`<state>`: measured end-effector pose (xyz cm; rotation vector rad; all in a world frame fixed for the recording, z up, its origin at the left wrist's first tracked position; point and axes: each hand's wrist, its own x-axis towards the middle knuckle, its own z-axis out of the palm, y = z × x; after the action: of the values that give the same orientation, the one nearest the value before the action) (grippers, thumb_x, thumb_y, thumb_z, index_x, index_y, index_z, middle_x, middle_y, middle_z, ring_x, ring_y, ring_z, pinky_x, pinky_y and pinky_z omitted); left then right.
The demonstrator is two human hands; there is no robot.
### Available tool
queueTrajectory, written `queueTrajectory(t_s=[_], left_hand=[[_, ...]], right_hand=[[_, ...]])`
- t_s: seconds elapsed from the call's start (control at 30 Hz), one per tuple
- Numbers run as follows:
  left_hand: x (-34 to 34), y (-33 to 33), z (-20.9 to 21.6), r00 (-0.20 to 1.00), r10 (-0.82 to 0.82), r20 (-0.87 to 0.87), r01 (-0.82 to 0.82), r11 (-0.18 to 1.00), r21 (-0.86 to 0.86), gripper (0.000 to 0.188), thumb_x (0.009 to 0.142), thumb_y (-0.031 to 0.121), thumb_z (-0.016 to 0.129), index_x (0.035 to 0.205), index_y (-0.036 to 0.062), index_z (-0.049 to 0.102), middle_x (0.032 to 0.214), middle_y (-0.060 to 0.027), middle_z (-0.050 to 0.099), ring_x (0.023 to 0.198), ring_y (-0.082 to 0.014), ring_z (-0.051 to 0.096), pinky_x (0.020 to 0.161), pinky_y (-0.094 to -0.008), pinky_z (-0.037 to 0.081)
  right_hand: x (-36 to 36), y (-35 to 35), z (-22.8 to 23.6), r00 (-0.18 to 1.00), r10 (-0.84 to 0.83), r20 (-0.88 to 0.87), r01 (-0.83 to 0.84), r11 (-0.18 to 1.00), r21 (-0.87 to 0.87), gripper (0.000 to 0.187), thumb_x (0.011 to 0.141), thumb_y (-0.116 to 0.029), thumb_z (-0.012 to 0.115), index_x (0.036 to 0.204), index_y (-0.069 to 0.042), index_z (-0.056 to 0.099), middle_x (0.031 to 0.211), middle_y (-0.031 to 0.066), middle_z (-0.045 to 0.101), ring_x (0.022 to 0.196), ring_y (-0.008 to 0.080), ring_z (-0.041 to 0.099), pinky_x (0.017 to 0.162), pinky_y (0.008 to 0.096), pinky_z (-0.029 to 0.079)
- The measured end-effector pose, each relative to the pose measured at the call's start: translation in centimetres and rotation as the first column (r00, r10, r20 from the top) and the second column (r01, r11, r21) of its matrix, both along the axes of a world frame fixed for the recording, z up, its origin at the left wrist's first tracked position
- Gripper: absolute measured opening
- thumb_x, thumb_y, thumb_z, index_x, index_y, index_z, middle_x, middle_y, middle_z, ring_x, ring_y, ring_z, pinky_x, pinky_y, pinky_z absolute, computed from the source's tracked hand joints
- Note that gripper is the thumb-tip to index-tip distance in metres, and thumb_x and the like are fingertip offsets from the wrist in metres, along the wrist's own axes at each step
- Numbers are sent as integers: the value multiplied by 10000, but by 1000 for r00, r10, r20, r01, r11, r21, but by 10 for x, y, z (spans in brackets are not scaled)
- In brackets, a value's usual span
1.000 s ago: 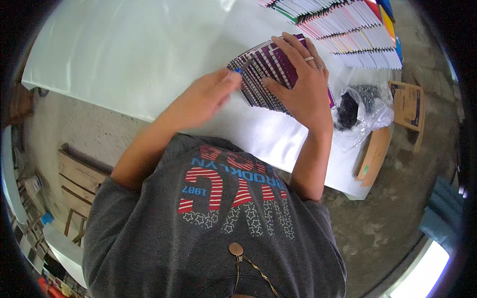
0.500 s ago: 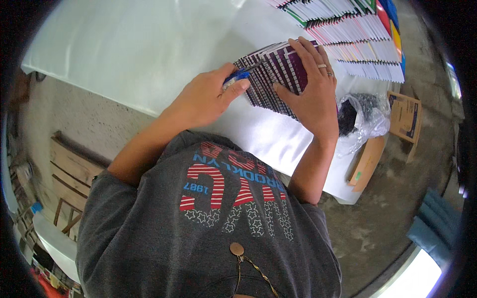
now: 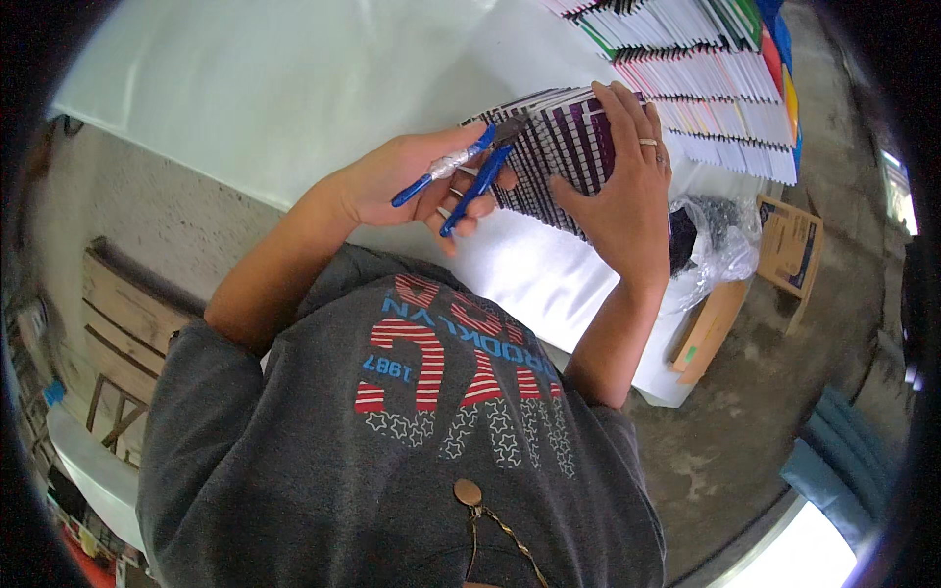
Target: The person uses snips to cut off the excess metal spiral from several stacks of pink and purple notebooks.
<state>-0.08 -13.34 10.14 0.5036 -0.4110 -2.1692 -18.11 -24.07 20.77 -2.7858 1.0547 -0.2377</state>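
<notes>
My left hand (image 3: pixel 392 181) holds a pair of pliers (image 3: pixel 482 186) with blue handles, one of them wrapped in clear or silvery tape. Those handles are spread apart, and the dark jaws point at the bindings of a stack of wire-bound notebooks (image 3: pixel 564 147) with purple covers. Whether the jaws touch a wire cannot be made out. Across the right end of the stack lies my right hand (image 3: pixel 632 186), thumb and fingers apart, gripping it on the white table (image 3: pixel 265 98). It wears rings.
Rows of more wire-bound books (image 3: pixel 706 83) stand at the far right of the table. Nearer are a clear plastic bag (image 3: pixel 730 240) with black contents, a cardboard box (image 3: pixel 789 245) and a cardboard strip (image 3: pixel 711 328). Wooden slats (image 3: pixel 127 304) show at the left.
My left hand has loosened and turned, so the pliers' handles now spread widely and show in full. My right hand stays on the notebooks.
</notes>
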Motion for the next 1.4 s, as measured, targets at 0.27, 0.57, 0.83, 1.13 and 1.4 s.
queueTrajectory(t_s=[0.27,0.57,0.83,1.13,1.4], left_hand=[[-6,0,-2,742,156,652,-1,973,-232,541,942,523,335,1124,53,531,940,-92,622,832,-249,616,711,-375,476],[4,-13,-13,999,-40,-24,40,999,-11,651,914,589,313,1151,18,518,874,-118,589,747,-250,627,612,-362,521],[-2,-6,12,997,59,59,-66,989,132,638,929,568,301,1094,0,538,782,-83,586,661,-207,592,499,-342,490],[-19,-5,-17,26,597,802,-20,802,-597,511,942,531,333,1089,94,555,812,-44,612,739,-206,588,680,-369,471],[2,-6,-19,999,-41,-32,43,997,62,519,945,528,326,1104,88,551,832,-59,617,800,-223,615,659,-389,478]], right_hand=[[0,0,1,999,5,-32,-4,1000,15,802,600,-192,717,1333,-196,392,1390,62,377,1329,378,255,1046,571,227],[2,0,2,999,-4,-51,5,1000,27,833,598,-192,727,1350,-190,370,1406,68,359,1343,371,234,1060,559,214],[2,1,2,997,-8,-72,10,999,35,832,611,-182,727,1357,-174,359,1410,85,352,1344,370,232,1069,550,201],[4,1,2,997,-6,-72,8,1000,27,833,604,-178,725,1354,-177,361,1413,72,349,1344,370,233,1072,551,200],[2,1,3,998,-3,-66,5,1000,28,833,599,-166,726,1350,-186,365,1415,67,346,1343,370,236,1067,559,207]])
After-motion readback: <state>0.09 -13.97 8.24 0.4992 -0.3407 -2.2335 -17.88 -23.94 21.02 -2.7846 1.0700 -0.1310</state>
